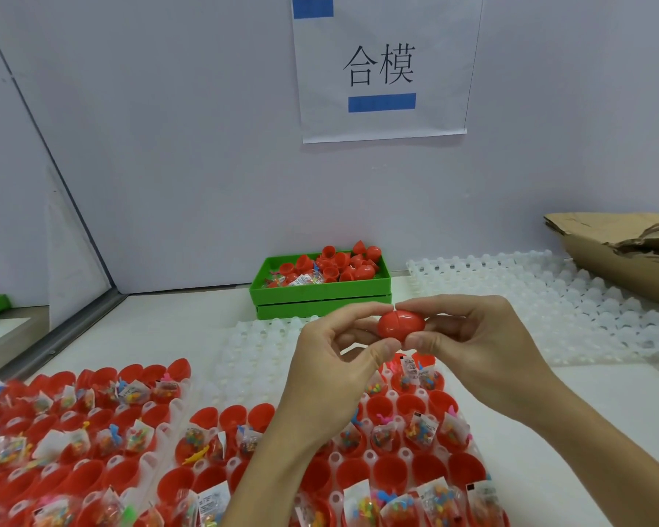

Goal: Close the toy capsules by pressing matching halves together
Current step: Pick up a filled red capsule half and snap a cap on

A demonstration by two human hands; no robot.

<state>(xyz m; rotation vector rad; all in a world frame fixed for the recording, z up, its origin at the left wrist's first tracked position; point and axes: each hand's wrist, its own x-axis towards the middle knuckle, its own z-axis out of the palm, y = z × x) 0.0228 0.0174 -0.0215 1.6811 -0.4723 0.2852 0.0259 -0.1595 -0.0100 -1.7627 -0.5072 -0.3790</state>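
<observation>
Nearest you, white plastic grid trays [176,407] hold open red capsule halves [387,408], many stuffed with small clear toy packets [421,429]. Above them, your left hand [331,370] and right hand [472,336] both pinch one red egg-shaped plastic capsule [400,325], its halves joined. Farther back sits a green plastic bin [320,294] of loose red halves; an empty tray [548,298] lies right.
</observation>
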